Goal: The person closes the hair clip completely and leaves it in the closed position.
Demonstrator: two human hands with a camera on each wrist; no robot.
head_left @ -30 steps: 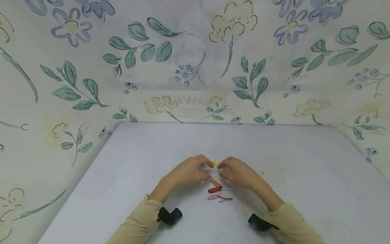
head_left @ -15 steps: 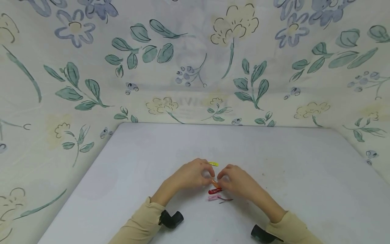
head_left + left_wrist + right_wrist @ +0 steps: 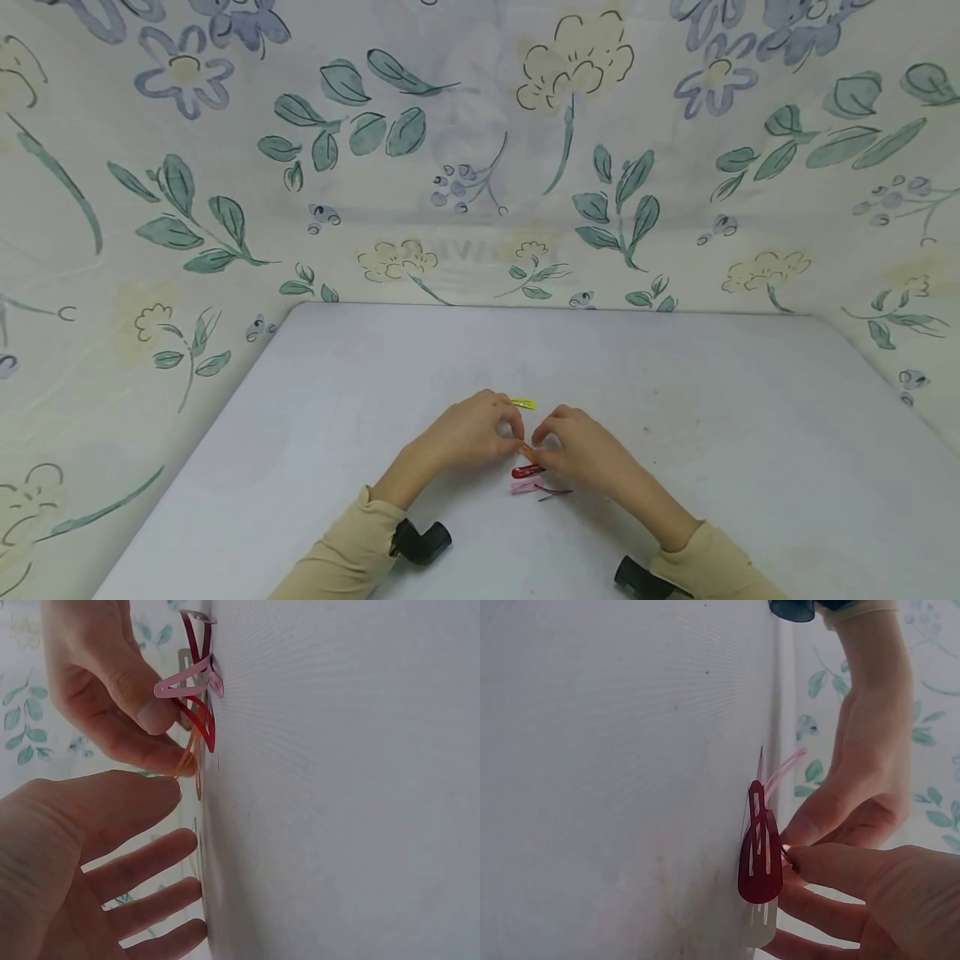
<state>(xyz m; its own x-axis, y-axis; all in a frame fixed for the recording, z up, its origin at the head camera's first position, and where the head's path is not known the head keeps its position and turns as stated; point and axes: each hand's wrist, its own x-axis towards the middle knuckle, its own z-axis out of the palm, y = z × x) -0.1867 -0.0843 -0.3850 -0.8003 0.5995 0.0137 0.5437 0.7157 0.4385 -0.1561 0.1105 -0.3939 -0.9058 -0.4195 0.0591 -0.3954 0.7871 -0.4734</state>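
Observation:
In the head view an orange snap hair clip (image 3: 528, 452) lies between my two hands, partly covered by fingers. My left hand (image 3: 472, 429) pinches its far end, the thumb tip (image 3: 171, 791) right at it in the left wrist view. The other end is between the thumb and fingers of my right hand (image 3: 581, 442). Close below are a red hair clip (image 3: 527, 472), a pink hair clip (image 3: 525, 486) and a dark red hair clip (image 3: 553, 492). Behind the left fingers a yellow hair clip (image 3: 523, 404) shows. A whitish hair clip (image 3: 759, 934) is beneath the right hand.
The clips are in a rough column on a white table (image 3: 337, 375). Floral cloth (image 3: 465, 150) hangs behind and beside it. Black wrist devices (image 3: 422, 542) sit at both cuffs, low over the tabletop.
Both hands have moved from beside the yellow clip towards me and come together on the orange clip. The right hand now covers the whitish clip and part of the red one.

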